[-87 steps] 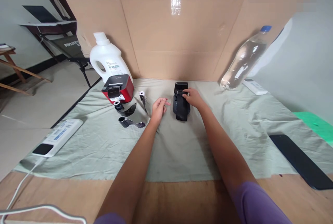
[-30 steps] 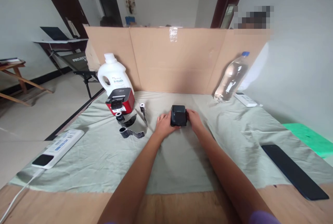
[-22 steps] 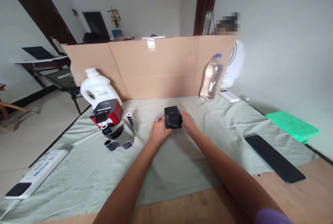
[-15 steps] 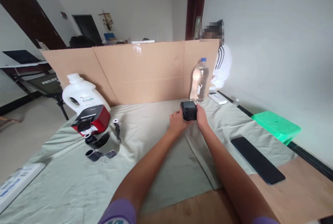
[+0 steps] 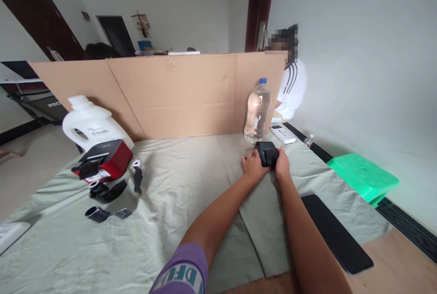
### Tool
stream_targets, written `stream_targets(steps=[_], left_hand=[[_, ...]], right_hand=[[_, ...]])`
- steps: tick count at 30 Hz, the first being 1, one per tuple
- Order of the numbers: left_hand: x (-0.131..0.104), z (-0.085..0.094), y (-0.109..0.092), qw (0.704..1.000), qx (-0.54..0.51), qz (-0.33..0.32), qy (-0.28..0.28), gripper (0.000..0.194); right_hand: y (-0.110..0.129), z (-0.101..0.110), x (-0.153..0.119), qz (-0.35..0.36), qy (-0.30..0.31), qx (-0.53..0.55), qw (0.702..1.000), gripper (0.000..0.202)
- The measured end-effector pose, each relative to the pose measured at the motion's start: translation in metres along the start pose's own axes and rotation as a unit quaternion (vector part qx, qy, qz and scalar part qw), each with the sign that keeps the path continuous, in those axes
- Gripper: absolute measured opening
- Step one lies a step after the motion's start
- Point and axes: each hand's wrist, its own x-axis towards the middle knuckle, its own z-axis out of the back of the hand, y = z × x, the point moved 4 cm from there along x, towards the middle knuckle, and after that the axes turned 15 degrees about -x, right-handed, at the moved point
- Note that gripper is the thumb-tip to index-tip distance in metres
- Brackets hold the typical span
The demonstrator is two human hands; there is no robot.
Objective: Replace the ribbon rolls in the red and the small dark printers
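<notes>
While both your hands close around the black device (image 5: 268, 154), it sits between them over the cloth (image 5: 191, 212), near the far edge; whether its underside touches the cloth, cannot tell. Your left hand (image 5: 254, 165) grasps its left side, fingers spread along the flank, and your right hand (image 5: 282, 165) presses the right side — a two-handed hold, palms facing.

Just beyond the grip, a little left: the clear bottle (image 5: 257, 109), upright, blue cap on, in front of the cardboard panel (image 5: 184, 93). Beyond the grip to the right, a white power bank (image 5: 284, 134) lies flat; farther right, a small bottle (image 5: 309, 140) and a green plastic stool (image 5: 363, 173). Nearer you than the grip, a phone (image 5: 336, 232) lies beside your right forearm, partly hidden by it.

Well left of the grip, the red and black printer (image 5: 107, 162) has the white jug (image 5: 97, 125) behind it. In front of it and to its right — three small rolls (image 5: 97, 214) with dark strips trailing. Beyond the panel, right of the grip, a person in a white top (image 5: 292, 89).
</notes>
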Motion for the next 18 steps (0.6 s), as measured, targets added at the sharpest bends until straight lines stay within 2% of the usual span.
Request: stream_targets(steps=[2, 4, 6, 7, 9, 10, 12, 15, 17, 18], left_hand=[[-0.009, 0.005, 0.006, 1.0, -0.013, 0.006, 0.014, 0.094], [-0.025, 0.021, 0.017, 0.999, -0.02, 0.005, 0.03, 0.096], [-0.046, 0.053, 0.035, 1.0, -0.021, -0.004, 0.023, 0.091], [-0.06, 0.077, 0.046, 1.0, -0.021, -0.008, 0.002, 0.085], [-0.091, 0.135, 0.074, 0.997, -0.033, -0.018, -0.073, 0.074], [-0.109, 0.169, 0.09, 0.99, -0.048, -0.014, -0.13, 0.068], [-0.148, 0.241, 0.126, 0.959, -0.101, -0.02, -0.264, 0.054], [-0.205, 0.341, 0.187, 0.878, -0.182, -0.053, -0.44, 0.039], [-0.236, 0.397, 0.235, 0.803, -0.208, -0.019, -0.559, 0.035], [-0.248, 0.419, 0.26, 0.761, -0.222, 0.014, -0.609, 0.035]], right_hand=[[0.005, 0.0, -0.008, -0.009, -0.021, -0.042, 0.999, 0.067], [0.016, 0.003, -0.017, -0.002, -0.079, -0.093, 0.993, 0.064], [0.034, 0.007, -0.027, 0.032, -0.162, -0.141, 0.976, 0.059], [0.044, 0.008, -0.033, 0.048, -0.199, -0.158, 0.966, 0.058], [0.065, 0.005, -0.045, 0.082, -0.234, -0.176, 0.953, 0.054], [0.077, 0.001, -0.054, 0.1, -0.234, -0.179, 0.95, 0.053], [0.103, -0.015, -0.076, 0.147, -0.205, -0.18, 0.951, 0.049], [0.147, -0.055, -0.13, 0.251, -0.102, -0.147, 0.951, 0.041], [0.178, -0.092, -0.174, 0.315, 0.0, -0.075, 0.946, 0.034], [0.194, -0.114, -0.197, 0.336, 0.059, -0.028, 0.94, 0.031]])
